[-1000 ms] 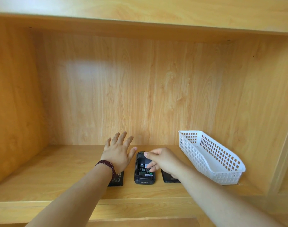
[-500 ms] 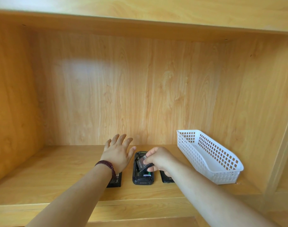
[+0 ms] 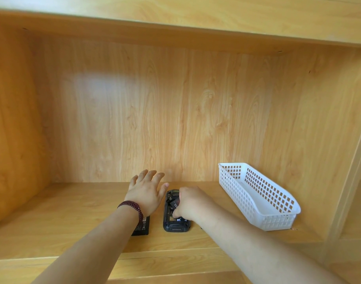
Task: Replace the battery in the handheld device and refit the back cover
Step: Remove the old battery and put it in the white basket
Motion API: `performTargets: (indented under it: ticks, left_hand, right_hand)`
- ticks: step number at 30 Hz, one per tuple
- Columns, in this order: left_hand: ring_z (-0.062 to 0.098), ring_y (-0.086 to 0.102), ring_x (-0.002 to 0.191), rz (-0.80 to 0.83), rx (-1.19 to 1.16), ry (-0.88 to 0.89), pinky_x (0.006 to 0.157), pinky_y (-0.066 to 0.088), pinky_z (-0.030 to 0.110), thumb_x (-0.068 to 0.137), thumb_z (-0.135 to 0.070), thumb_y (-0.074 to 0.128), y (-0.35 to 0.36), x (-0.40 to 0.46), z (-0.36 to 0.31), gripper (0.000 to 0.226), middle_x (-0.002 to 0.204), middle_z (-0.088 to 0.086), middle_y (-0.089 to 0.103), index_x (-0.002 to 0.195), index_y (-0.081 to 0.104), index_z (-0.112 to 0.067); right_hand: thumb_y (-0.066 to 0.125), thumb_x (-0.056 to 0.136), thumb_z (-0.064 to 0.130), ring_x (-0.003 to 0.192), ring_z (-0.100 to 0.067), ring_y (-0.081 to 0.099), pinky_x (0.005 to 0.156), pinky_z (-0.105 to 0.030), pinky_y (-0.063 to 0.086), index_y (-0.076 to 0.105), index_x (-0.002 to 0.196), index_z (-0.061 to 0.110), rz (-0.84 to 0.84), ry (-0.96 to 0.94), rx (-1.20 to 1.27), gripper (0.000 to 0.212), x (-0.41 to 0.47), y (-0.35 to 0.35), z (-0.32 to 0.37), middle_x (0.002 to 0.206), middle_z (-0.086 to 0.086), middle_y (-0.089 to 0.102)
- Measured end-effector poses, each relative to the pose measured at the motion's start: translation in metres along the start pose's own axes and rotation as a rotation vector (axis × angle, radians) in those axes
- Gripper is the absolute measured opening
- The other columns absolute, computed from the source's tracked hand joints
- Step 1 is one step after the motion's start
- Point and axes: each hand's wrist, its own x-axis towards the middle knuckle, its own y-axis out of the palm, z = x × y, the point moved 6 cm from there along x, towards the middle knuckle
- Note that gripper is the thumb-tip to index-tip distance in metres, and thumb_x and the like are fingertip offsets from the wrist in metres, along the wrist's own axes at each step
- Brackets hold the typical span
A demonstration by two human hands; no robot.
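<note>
A dark handheld device lies face down on the wooden shelf, its back open and the battery bay exposed. My right hand is over the bay, fingers closed on a small dark battery tilted up out of it. My left hand hovers flat with fingers spread just left of the device, holding nothing. A flat black rectangular piece, with white print, lies under my left wrist. The dark item to the right of the device is hidden by my right forearm.
A white perforated plastic basket stands at the right of the shelf, reaching toward the back wall. The shelf is boxed in by wooden side walls, a back panel and a low board above.
My right hand has lifted the battery's end up out of the bay and curled further over it. The left hand stays spread beside the device.
</note>
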Motion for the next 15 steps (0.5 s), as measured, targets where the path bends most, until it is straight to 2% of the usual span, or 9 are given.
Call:
performTargets:
  ticks: [5,11,15]
  left_hand:
    - [0.020,0.014,0.147,-0.007,-0.003,-0.001,0.120,0.012,0.044,0.097,-0.056,0.017,-0.001,0.000,0.001,0.054,0.155,-0.004,0.030,0.144,0.031,-0.034]
    - [0.019,0.018,0.146,-0.020,-0.004,-0.013,0.118,0.014,0.044,0.097,-0.055,0.018,-0.004,0.002,0.001,0.053,0.153,-0.005,0.033,0.143,0.032,-0.033]
    - [0.019,0.019,0.145,-0.024,-0.002,-0.006,0.118,0.016,0.044,0.096,-0.056,0.018,-0.004,0.004,-0.005,0.054,0.152,-0.005,0.034,0.143,0.033,-0.033]
  right_hand:
    - [0.071,0.081,0.029,0.092,-0.022,0.063,0.063,-0.030,0.045,0.058,0.105,0.016,-0.126,-0.072,-0.066,0.030,-0.007,-0.002,-0.001,0.101,-0.002,0.064]
    - [0.066,0.083,0.036,0.089,-0.022,0.061,0.071,-0.033,0.055,0.060,0.115,0.017,-0.406,-0.187,0.015,0.039,-0.019,-0.019,-0.010,0.101,-0.003,0.065]
    - [0.064,0.081,0.035,0.083,-0.020,0.061,0.067,-0.033,0.056,0.061,0.113,0.017,-0.518,-0.210,0.073,0.038,-0.030,-0.040,-0.021,0.094,-0.003,0.063]
